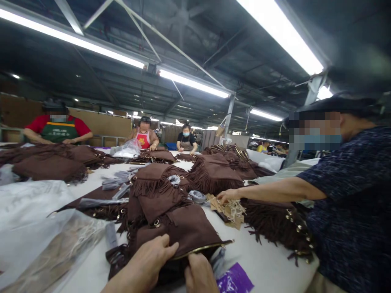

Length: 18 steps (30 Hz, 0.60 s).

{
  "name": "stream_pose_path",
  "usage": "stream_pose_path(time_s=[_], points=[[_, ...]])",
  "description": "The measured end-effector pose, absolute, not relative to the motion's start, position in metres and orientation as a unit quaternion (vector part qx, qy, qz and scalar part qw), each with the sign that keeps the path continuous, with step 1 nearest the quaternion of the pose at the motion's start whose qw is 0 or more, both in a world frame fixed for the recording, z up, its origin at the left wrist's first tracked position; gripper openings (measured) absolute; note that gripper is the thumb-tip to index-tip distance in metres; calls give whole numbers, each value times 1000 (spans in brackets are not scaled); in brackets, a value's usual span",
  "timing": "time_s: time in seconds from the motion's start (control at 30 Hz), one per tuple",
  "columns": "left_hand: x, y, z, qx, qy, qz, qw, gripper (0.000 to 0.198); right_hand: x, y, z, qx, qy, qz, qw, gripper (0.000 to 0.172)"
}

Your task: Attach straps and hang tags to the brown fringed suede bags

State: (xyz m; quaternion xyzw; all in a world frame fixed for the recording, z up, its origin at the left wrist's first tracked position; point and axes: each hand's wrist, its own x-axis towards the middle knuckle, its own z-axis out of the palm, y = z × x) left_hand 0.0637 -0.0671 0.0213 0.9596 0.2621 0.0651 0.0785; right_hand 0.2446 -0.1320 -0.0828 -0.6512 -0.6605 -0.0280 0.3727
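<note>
A brown suede fringed bag [180, 228] with a gold zipper lies on the white table [269, 264] right in front of me. My left hand [146, 262] grips its near edge, thumb on top by the zipper. My right hand [198, 274] pinches the same edge just to the right, below the zipper. Beside that hand lies a purple plastic piece [235, 280].
More brown fringed bags [214, 173] are heaped along the table. A person in a dark blue top at right reaches a hand [227, 196] to a pile of paper tags [229, 209]. Clear plastic bags [45, 232] lie at left. Three people work at the far side.
</note>
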Motion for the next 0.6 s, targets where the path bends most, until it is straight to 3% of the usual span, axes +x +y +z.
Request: stream_pose_path(time_s=[0.1, 0.17, 0.27, 0.33, 0.4, 0.5, 0.6], points=[[62, -64, 21, 963, 264, 24, 45, 63, 283, -167, -59, -580, -722, 49, 374, 30], [61, -65, 23, 964, 263, 15, 41, 70, 313, -183, -37, -609, -689, -34, 392, 37], [61, -70, 31, 961, 268, 16, 66, 67, 345, -188, -14, -682, -669, -124, 267, 49], [62, -78, 40, 954, 283, 16, 97, 59, 352, -186, -5, -716, -671, -83, 172, 39], [65, -89, 51, 944, 310, 15, 111, 43, 349, -184, 4, -727, -672, -42, 135, 27], [79, -115, 66, 935, 338, 50, 94, 27, 330, -189, 25, -714, -680, -23, 168, 27], [103, -142, 68, 928, 352, 87, 87, 36, 307, -197, 43, -692, -687, 47, 218, 30]])
